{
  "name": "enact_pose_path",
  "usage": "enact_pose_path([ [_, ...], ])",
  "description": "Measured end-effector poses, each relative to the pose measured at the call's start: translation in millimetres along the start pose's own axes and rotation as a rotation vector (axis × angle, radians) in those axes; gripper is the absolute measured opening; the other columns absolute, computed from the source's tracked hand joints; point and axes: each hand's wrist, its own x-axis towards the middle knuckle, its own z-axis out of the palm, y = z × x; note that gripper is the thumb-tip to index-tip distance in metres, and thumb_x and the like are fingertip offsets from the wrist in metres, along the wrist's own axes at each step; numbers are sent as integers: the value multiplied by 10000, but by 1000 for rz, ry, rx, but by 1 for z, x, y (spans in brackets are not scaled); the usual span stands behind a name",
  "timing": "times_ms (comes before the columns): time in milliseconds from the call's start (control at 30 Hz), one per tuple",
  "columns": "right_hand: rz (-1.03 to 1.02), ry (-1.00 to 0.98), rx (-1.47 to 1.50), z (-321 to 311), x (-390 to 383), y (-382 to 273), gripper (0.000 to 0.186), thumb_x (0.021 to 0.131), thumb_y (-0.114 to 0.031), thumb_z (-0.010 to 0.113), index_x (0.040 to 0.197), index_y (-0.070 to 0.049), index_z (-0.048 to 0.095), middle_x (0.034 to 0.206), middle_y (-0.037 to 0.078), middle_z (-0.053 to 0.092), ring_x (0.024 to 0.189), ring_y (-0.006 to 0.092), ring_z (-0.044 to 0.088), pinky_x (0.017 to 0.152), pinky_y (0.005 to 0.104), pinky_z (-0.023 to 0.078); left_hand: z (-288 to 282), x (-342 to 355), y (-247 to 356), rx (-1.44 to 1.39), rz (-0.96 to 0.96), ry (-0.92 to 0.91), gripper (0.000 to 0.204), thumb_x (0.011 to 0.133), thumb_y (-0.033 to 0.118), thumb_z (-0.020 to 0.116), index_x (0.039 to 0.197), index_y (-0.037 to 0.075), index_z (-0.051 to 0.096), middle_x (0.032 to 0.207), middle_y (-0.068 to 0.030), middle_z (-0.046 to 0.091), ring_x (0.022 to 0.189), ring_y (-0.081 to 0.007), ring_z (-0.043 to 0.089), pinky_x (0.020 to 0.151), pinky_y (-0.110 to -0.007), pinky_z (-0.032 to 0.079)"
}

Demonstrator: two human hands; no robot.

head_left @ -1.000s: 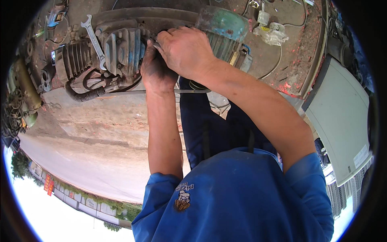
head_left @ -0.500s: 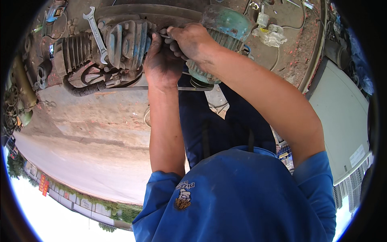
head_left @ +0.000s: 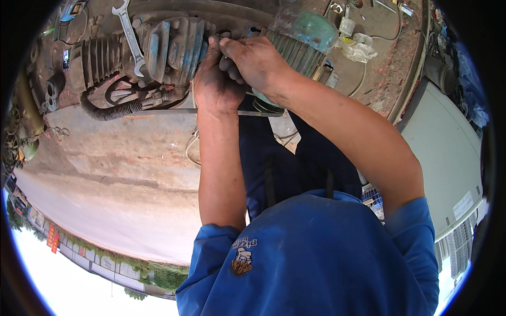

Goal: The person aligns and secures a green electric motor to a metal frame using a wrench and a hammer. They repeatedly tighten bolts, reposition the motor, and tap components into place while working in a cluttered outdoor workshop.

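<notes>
Both hands, darkened with grime, meet above a dirty machine, between a blue-streaked finned cylinder head (head_left: 182,50) and a green finned motor (head_left: 303,34). My left hand (head_left: 216,84) is closed, palm turned up, its thumb and fingertips pinched beside those of the other hand. My right hand (head_left: 255,59) is closed too, thumb and fingers pressed together at the same spot. What they pinch is small and mostly hidden, so I cannot make it out. A double open-ended wrench (head_left: 129,37) lies across the machine, left of the cylinder head.
Further left sits a second finned cylinder (head_left: 100,60), with a ribbed hose (head_left: 110,113) curving below it. A belt (head_left: 174,111) runs along the near side. Beyond the motor lies a clear plastic bag (head_left: 360,48). A pale cabinet (head_left: 445,152) stands at the right.
My hands have drawn closer together, thumbs now nearly touching. A small grey piece that showed at the right fingertips is now mostly covered. The view has shifted slightly.
</notes>
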Motion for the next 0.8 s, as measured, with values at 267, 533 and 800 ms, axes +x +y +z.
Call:
enact_pose_path([
  [267,-983,246,-1241,-36,-3,-7,275,850,-339,679,964,-91,643,968,62,620,895,265,630,695,371,503,28,6,-19,136,260,537,326,1035,304,501,1235,54,562,1205,-94,624,1153,-234,580,1032,-393,455],
  [533,-1061,189,-1241,-34,25,-10,286,918,-354,599,812,-98,674,789,80,665,797,271,665,706,410,511,25,5,-18,92,233,455,337,1049,308,464,1257,58,553,1241,-65,619,1191,-203,560,1075,-375,415],
  [800,-114,181,-319,-12,11,-9,469,959,-356,447,840,18,704,838,264,680,843,419,674,783,474,541,18,0,-16,56,147,268,390,1057,321,424,1314,44,515,1304,-97,590,1238,-238,533,1086,-409,390],
])
